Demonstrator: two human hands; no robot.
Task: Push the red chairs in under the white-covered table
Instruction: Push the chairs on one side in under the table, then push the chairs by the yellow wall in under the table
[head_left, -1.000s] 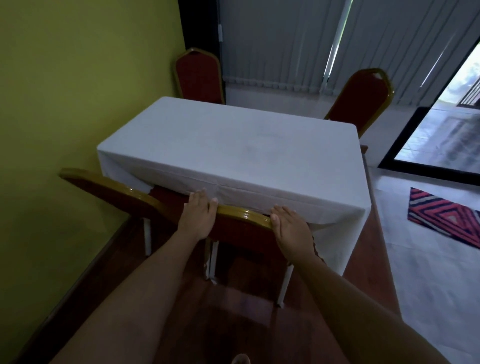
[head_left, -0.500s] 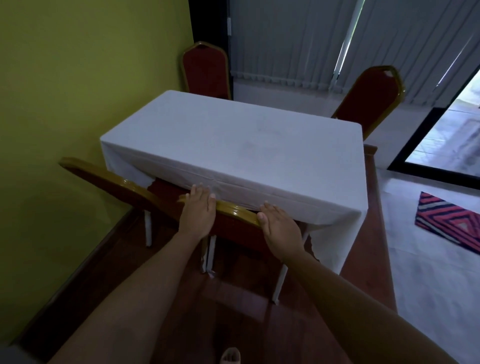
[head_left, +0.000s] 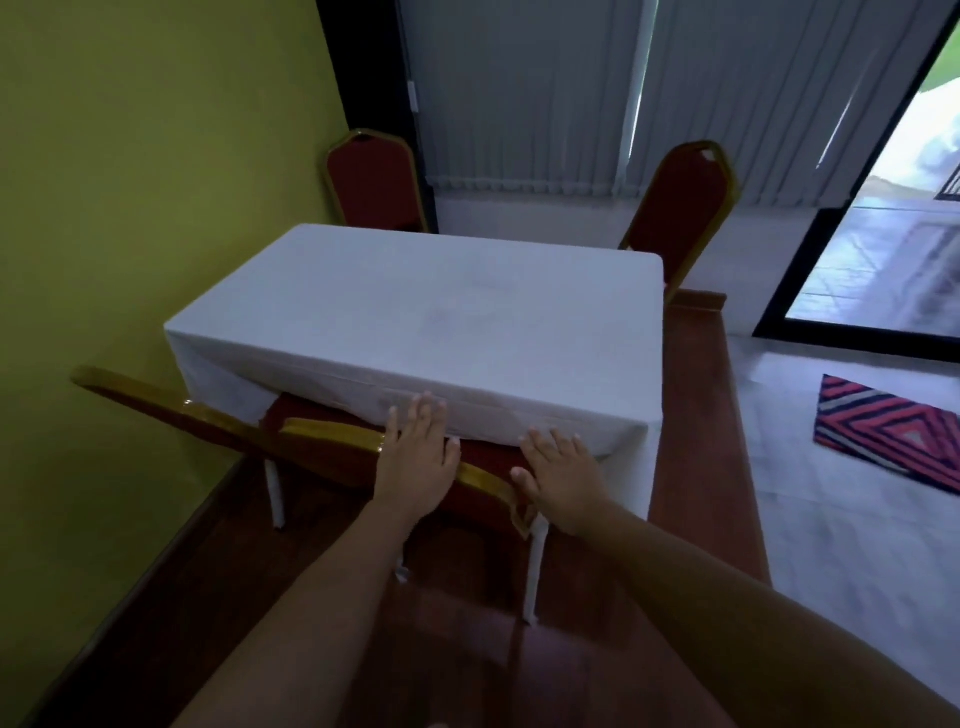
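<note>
The white-covered table (head_left: 441, 312) stands in the middle of the room. At its near edge a red chair with a gold frame (head_left: 332, 434) has its seat partly under the cloth. My left hand (head_left: 415, 462) and my right hand (head_left: 558, 478) lie flat on that chair's top rail, fingers stretched out and reaching the tablecloth's edge. A second red chair (head_left: 156, 410) stands beside it on the left, its back a little away from the table. Two more red chairs, one far left (head_left: 371, 182) and one far right (head_left: 680, 202), stand at the far side.
A yellow wall (head_left: 130, 208) runs close along the table's left side. Grey blinds (head_left: 519, 93) hang behind the table. A glass door (head_left: 883, 249) is at the right, and a striped rug (head_left: 893, 431) lies on the pale floor.
The chair under my hands has slid forward toward the table, so its seat is further under the cloth. My fingers now reach the tablecloth's edge.
</note>
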